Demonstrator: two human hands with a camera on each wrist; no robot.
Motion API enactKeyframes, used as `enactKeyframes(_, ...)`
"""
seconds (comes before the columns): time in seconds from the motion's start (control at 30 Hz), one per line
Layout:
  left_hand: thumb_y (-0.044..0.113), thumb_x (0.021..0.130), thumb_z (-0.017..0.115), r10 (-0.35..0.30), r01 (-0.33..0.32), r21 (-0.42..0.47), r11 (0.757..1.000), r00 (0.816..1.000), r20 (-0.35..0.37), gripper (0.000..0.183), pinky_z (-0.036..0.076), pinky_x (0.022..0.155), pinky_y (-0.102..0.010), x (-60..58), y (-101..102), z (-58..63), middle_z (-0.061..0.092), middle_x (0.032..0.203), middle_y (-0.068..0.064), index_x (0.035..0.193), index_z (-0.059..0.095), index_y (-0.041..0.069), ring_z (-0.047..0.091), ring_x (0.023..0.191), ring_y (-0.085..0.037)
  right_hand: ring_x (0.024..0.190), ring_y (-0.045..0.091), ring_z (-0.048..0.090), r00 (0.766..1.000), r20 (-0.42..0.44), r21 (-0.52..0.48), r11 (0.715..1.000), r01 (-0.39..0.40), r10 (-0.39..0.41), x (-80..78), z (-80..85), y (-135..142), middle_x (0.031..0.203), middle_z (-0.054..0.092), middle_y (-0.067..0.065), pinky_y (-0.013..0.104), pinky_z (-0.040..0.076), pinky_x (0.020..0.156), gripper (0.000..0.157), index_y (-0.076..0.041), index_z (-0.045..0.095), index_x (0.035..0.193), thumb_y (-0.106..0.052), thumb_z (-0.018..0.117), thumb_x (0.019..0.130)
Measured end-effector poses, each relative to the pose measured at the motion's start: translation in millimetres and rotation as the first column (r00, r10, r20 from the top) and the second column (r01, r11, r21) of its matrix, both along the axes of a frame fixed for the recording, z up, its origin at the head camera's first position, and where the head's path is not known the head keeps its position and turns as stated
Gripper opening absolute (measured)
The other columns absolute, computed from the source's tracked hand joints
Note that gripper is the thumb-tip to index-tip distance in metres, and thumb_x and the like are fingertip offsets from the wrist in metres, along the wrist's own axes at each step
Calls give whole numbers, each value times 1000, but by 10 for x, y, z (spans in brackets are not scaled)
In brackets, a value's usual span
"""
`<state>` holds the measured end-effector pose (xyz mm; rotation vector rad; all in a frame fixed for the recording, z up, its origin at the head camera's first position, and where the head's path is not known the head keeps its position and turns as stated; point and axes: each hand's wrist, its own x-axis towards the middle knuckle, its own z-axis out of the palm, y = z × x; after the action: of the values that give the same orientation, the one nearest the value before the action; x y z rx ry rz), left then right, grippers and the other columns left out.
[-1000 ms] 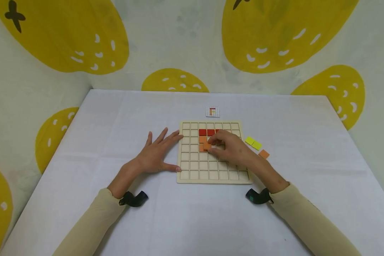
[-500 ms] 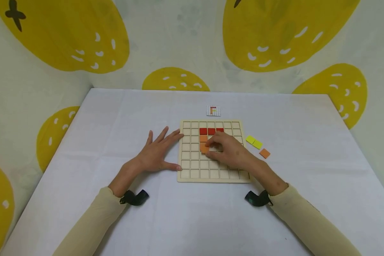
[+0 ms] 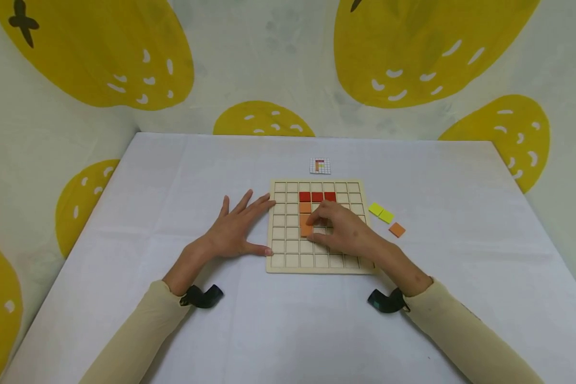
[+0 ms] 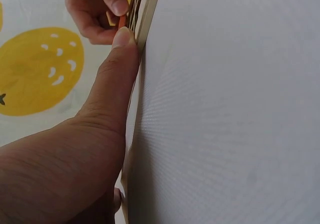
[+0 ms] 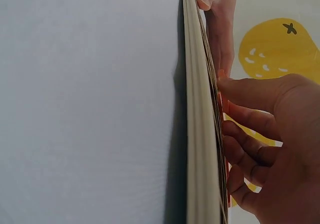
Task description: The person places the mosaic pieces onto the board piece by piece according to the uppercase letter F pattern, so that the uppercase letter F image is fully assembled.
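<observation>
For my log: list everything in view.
Table: 1, white, foreground
Backdrop: 1, white and yellow, behind table
Board: 1, beige, on the table
Card: 1, white, coloured pattern, beyond board
Red tiles: 3, red, on board
Orange tiles: 4, orange, three on board, one right of it
Yellow tiles: 2, yellow, right of board
Wrist devices: 2, black, one by each sleeve
Sleeves: 2, beige, lower left and right
Left hand: 1, touching board's left edge
Right hand: 1, pinching an orange tile

Booth-like and indoors, yellow-fruit-print backdrop (image 3: 269, 64) behind, white-covered table (image 3: 293, 336), building type unclear
</observation>
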<state>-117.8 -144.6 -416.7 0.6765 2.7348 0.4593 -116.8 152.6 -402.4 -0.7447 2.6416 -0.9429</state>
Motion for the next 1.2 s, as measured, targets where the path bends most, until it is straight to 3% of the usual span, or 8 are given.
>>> enactKeyframes(0.87, 71, 78, 79, 5, -5, 6, 1000, 1000, 2, 114, -8, 124, -75, -6, 10, -5, 11, 178, 7, 167, 18, 34, -4, 166, -31, 101, 14, 64, 1000, -12, -44, 999, -22, 22, -9, -2, 21, 108, 70, -3, 37, 56, 93, 32, -16, 74, 112, -27, 88, 85)
enactKeyframes(1.2, 69, 78, 80, 4, -4, 5, 1000, 1000, -5, 115, -8, 124, -75, -2, 2, -5, 11, 178, 7, 167, 19, 33, -4, 166, -31, 102, 18, 58, 999, 19, -36, 999, 28, -28, -47, 57, 118, 112, 68, -2, 38, 52, 92, 25, -18, 73, 113, -24, 83, 90)
